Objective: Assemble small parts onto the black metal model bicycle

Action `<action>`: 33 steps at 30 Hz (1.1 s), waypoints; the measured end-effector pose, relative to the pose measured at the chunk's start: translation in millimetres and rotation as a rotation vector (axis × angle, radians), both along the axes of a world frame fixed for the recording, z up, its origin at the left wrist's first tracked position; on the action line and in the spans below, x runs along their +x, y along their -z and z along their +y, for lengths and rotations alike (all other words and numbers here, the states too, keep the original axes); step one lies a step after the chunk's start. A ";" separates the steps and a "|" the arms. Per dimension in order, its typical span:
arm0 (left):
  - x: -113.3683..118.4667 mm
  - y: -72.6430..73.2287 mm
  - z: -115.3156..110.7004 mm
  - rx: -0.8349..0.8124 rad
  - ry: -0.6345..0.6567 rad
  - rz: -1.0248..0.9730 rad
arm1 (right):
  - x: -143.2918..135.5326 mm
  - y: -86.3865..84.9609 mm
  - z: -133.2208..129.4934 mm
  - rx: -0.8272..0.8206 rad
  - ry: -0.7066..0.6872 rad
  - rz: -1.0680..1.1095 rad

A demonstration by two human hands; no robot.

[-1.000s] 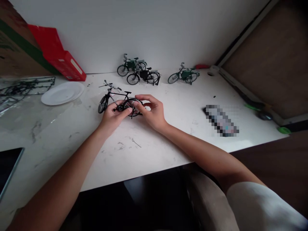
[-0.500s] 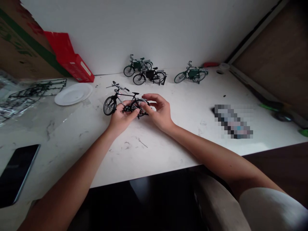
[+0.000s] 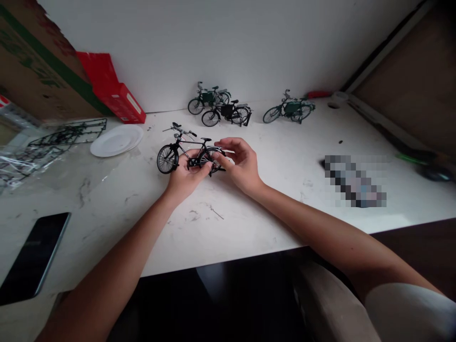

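Note:
A small black model bicycle (image 3: 178,152) stands upright on the white marble-look table (image 3: 249,213), front wheel to the left. My left hand (image 3: 185,178) grips it from below around the pedals and lower frame. My right hand (image 3: 240,164) pinches at the rear wheel with thumb and fingers; that wheel is partly hidden behind both hands.
Three finished model bicycles stand by the wall: two close together (image 3: 221,107) and one green one (image 3: 288,110). A white plate (image 3: 116,140), black parts sprues (image 3: 67,135), a red box (image 3: 117,95), a cardboard box (image 3: 32,71), a dark phone (image 3: 33,259) and a blurred object (image 3: 356,183) lie around.
The view has shifted, so everything sits further right in frame and the phone shows more. Both hands stay on the black bicycle in the same grip.

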State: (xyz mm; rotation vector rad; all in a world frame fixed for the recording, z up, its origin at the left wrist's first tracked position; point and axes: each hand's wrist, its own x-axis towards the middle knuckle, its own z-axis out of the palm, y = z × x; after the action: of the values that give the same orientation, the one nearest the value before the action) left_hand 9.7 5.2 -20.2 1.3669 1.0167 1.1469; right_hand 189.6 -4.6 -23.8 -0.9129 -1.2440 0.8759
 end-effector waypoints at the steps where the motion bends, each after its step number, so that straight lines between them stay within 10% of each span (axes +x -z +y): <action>1: -0.4 -0.5 0.1 0.011 0.001 0.012 | 0.7 -0.1 0.4 -0.009 -0.009 0.010; 14: -4.2 0.9 7.2 -0.091 0.095 -0.123 | 5.5 3.1 5.4 -0.166 -0.111 0.109; 33: -13.8 -11.9 22.0 -0.233 0.076 -0.415 | 3.0 -3.0 -3.8 0.054 0.032 -0.189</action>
State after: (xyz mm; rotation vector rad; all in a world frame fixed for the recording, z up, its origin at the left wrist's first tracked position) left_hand -4.1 27.2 -8.3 0.9251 0.7628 1.1538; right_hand 192.5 -8.4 -20.7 -0.9869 -1.4046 0.7395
